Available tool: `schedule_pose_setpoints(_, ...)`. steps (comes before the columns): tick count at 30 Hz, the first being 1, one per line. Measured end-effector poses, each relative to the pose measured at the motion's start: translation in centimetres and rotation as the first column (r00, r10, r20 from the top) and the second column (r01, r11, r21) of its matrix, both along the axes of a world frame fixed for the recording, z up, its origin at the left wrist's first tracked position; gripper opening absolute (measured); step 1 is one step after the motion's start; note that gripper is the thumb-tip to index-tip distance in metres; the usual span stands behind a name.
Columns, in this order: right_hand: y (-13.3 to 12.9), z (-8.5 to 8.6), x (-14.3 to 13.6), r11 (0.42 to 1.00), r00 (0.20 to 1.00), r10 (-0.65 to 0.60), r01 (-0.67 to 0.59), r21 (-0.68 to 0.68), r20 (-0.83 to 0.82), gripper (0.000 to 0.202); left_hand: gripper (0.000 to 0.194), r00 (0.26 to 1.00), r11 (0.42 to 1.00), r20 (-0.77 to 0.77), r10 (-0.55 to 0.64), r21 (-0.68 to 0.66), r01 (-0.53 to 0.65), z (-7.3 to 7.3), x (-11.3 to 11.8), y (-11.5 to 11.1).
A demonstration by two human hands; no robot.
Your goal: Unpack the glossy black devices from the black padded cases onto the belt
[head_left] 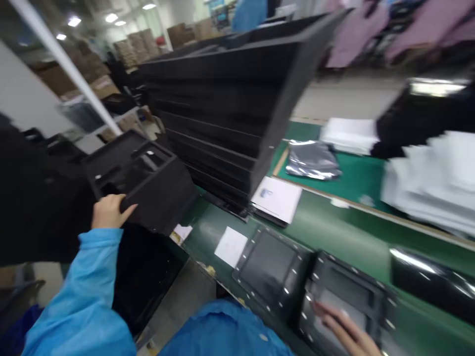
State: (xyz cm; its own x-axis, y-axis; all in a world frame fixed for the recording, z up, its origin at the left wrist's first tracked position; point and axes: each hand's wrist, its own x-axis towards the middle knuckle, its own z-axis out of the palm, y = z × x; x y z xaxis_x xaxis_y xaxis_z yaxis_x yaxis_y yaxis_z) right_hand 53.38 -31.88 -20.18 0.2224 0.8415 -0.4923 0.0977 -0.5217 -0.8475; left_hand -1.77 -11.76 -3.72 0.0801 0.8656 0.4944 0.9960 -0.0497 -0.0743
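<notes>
At the left, my left hand (pixel 109 212) is closed over the near rim of a black open-topped box (pixel 163 198), its thumb along the outside. Some dark parts sit inside that box. My right hand (pixel 347 329), blurred, reaches in from the lower right with fingers stretched out over a black rectangular frame (pixel 371 277) edged with shiny spots; whether it touches the frame I cannot tell. Left of it lies a second black panel (pixel 272 267) with similar spots round its border.
A tall stack of black trays (pixel 218 109) stands behind the box. On the green table (pixel 330 212) lie white paper sheets (pixel 278 198), a silvery bag (pixel 311 159), a stack of white sheets (pixel 434 183) and a glossy black piece (pixel 430 282). People in pink work beyond.
</notes>
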Motion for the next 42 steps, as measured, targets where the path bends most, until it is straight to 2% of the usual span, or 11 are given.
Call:
schedule_pose_setpoints(3, -0.3, -0.5, 8.0, 0.962, 0.961, -0.266, 0.260, 0.083, 0.071, 0.038, 0.049, 0.996, 0.975, 0.071, -0.054, 0.218, 0.037, -1.2, 4.7, -2.4)
schedule_pose_setpoints(5, -0.3, -2.1, 14.0, 0.866, 0.870, -0.492, 0.492, 0.084, -0.020, 0.027, 0.056, 0.976, 0.968, 0.133, -0.171, 0.209, 0.140, -3.5, 9.3, -4.7)
schedule_pose_setpoints(9, 0.0, -7.1, 24.0, 0.410, 0.299, -0.867, 0.883, -0.229, -0.398, 0.011, 0.030, 0.843, 0.840, 0.105, -0.527, -0.089, 0.536, -9.5, 19.4, -11.6)
schedule_pose_setpoints(12, 0.7, -10.4, 27.7, 0.292, 0.137, -0.904, 0.890, -0.351, -0.405, 0.014, 0.029, 0.770, 0.711, 0.108, -0.629, -0.322, 0.626, -13.0, 24.4, -17.0)
schedule_pose_setpoints(16, 3.1, -13.1, 29.9, 0.312, 0.155, -0.910, 0.868, -0.388, -0.384, 0.010, 0.040, 0.851, 0.734, 0.114, -0.512, -0.457, 0.502, -14.6, 26.4, -22.1)
schedule_pose_setpoints(21, 6.6, -13.8, 30.5, 0.454, 0.310, -0.853, 0.837, -0.306, -0.419, 0.018, 0.038, 0.872, 0.703, 0.150, -0.466, -0.536, 0.468, -14.8, 27.4, -23.6)
schedule_pose_setpoints(26, 2.0, -13.7, 29.0, 0.603, 0.522, -0.734, 0.795, -0.064, -0.434, 0.027, 0.035, 0.864, 0.652, 0.212, -0.457, -0.580, 0.488, -16.1, 29.9, -21.9)
schedule_pose_setpoints(30, -4.9, -14.0, 24.3, 0.492, 0.548, -0.784, 0.835, 0.246, -0.292, 0.042, 0.029, 0.771, 0.486, 0.304, -0.560, -0.633, 0.603, -17.3, 31.1, -19.3)
schedule_pose_setpoints(33, -7.7, -14.3, 18.3, 0.585, 0.616, -0.785, 0.774, 0.242, -0.073, 0.046, 0.027, 0.722, 0.384, 0.350, -0.596, -0.666, 0.640, -18.4, 31.5, -17.2)
schedule_pose_setpoints(38, -7.2, -15.1, 10.0, 0.635, 0.620, -0.772, 0.753, 0.172, 0.138, 0.039, 0.024, 0.659, 0.273, 0.433, -0.615, -0.667, 0.694, -20.1, 30.2, -14.6)
schedule_pose_setpoints(42, -6.1, -15.5, 8.0, 0.630, 0.578, -0.771, 0.754, 0.185, 0.268, 0.035, 0.024, 0.634, 0.228, 0.475, -0.610, -0.661, 0.715, -21.3, 27.0, -13.0)
